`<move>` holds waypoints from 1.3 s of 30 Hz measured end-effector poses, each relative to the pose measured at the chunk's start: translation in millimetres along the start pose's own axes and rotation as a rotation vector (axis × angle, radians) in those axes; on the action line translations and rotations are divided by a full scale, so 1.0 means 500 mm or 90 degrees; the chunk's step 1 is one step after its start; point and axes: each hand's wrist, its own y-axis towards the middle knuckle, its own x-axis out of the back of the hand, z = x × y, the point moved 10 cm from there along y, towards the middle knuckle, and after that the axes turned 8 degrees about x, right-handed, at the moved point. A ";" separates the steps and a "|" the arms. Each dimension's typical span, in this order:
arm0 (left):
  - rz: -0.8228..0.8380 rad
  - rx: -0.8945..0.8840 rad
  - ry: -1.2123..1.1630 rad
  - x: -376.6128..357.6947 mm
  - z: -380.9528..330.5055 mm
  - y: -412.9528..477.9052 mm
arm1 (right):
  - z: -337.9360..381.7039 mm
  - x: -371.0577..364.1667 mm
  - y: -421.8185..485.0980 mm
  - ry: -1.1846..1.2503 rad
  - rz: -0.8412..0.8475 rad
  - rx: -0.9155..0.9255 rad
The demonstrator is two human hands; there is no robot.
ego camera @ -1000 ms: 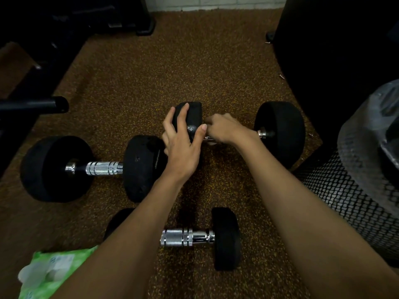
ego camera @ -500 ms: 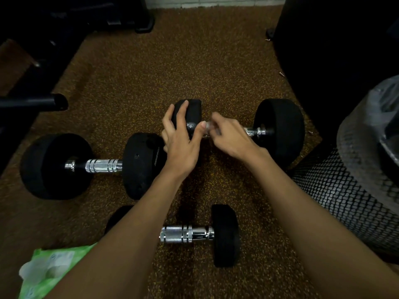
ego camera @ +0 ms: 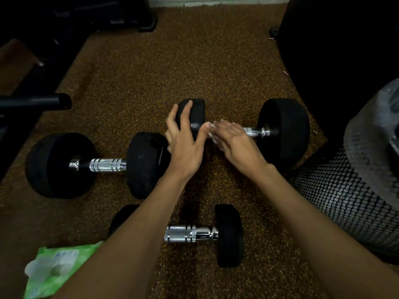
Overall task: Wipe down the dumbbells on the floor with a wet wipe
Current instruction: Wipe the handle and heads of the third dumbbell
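Bracing with our left hand (ego camera: pixel 185 145), fingers splayed over the far dumbbell (ego camera: pixel 282 130) head; right hand (ego camera: pixel 235 143) cupped loosely on its handle, pressing a wet wipe (ego camera: pixel 212 127).

Both bare forearms reached forward and down, converging. The left hand (ego camera: pixel 186 145) lay spread, fingers splayed and draped over a dumbbell head (ego camera: pixel 195 114), thumb out to the right. The right hand (ego camera: pixel 235 143) was flattened, fingers pressing a white wipe (ego camera: pixel 213 127).
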 end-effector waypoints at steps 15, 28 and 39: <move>0.004 0.001 -0.002 -0.001 -0.001 0.005 | -0.049 -0.008 0.076 -0.072 0.200 -0.280; 0.003 -0.002 -0.012 -0.002 0.003 0.002 | 0.050 0.005 -0.012 -0.233 -0.131 0.129; 0.010 0.012 0.001 -0.002 0.000 0.014 | -0.047 -0.011 -0.139 0.036 -0.132 -0.345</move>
